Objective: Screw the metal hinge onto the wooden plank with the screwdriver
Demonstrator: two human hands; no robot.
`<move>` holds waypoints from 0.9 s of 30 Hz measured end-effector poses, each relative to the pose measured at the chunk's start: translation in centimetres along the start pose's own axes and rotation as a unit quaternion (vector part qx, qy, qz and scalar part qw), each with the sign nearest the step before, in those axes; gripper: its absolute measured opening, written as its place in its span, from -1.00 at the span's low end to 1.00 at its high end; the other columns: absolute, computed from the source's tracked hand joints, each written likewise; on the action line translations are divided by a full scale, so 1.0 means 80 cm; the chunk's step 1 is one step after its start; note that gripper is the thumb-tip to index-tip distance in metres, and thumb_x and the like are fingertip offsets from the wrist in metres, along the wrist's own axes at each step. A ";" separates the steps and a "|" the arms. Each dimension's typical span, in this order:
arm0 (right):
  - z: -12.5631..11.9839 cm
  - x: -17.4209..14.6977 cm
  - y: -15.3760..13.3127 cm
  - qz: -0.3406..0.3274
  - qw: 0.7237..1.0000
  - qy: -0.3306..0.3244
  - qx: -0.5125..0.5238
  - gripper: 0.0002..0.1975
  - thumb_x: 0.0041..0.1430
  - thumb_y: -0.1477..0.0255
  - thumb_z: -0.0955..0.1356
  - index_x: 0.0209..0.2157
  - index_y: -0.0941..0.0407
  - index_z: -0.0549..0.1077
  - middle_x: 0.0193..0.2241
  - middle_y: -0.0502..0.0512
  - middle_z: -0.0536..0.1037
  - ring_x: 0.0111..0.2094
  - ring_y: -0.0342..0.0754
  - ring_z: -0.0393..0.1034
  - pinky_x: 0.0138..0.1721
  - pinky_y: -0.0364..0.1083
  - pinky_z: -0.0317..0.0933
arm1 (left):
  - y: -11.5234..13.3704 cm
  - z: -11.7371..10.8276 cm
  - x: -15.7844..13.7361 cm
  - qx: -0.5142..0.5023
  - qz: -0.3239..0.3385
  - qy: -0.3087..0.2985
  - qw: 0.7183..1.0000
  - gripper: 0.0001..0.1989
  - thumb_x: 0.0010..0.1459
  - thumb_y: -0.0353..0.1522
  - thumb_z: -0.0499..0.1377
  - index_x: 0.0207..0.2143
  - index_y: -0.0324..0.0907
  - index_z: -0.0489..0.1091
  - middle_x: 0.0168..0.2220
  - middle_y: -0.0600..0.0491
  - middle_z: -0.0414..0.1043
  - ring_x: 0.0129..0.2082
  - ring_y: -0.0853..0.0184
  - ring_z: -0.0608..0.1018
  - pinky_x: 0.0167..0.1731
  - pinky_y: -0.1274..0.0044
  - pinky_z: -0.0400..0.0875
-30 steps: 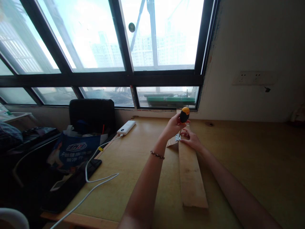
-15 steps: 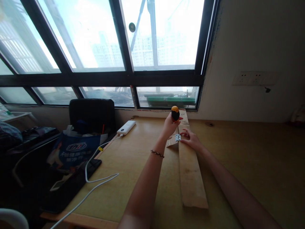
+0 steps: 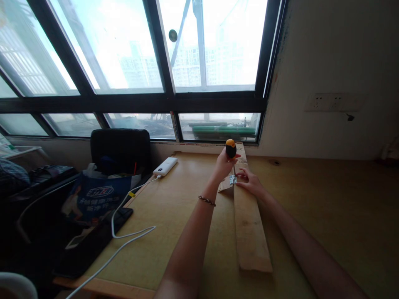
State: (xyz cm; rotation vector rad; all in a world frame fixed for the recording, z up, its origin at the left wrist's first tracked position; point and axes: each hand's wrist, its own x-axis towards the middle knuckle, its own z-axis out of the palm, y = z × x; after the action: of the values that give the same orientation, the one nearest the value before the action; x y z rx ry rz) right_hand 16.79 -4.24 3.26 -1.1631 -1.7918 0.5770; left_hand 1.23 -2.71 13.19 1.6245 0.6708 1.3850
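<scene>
My left hand [image 3: 223, 164] is wrapped round a screwdriver [image 3: 231, 148] with a yellow-and-black handle. Its shaft points down to a small silver hinge [image 3: 232, 180] with several holes. That hinge lies across the edge of a long wooden board [image 3: 252, 228] and a shorter wood piece [image 3: 225, 185] to its left. Thumb and index finger of my right hand [image 3: 251, 182] are closed against the hinge's right side, and the hand rests on the long board. Where exactly the screwdriver's tip touches is too small to make out.
Board and hinge are on a wooden table [image 3: 187, 195] below a window. A white power bank [image 3: 165, 167] with a white cable [image 3: 134, 236] lies at the left edge. Beyond that edge are a black chair [image 3: 120, 149] and a blue bag [image 3: 96, 195].
My left hand and the screwdriver handle have shifted slightly to the right, and more of the shaft shows. My right hand, the hinge and the board look unmoved.
</scene>
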 end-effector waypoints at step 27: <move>-0.001 0.000 -0.001 0.001 1.000 0.000 -0.006 -0.40 -0.15 0.33 0.42 -0.01 0.07 0.23 -0.20 0.08 0.51 -0.25 -0.05 0.38 -0.16 -0.02 0.24 | -0.023 0.002 0.005 -0.040 0.042 0.013 0.998 -0.77 -0.14 -0.49 0.12 -0.39 -0.19 0.12 -0.53 0.18 0.29 -0.49 0.46 0.41 -0.37 0.52 0.34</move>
State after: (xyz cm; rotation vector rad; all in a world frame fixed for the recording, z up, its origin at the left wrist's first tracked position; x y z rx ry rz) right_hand 16.83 -4.25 3.34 -1.1746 -1.7972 0.5685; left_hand 1.70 -1.53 11.77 1.5883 0.5606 1.4767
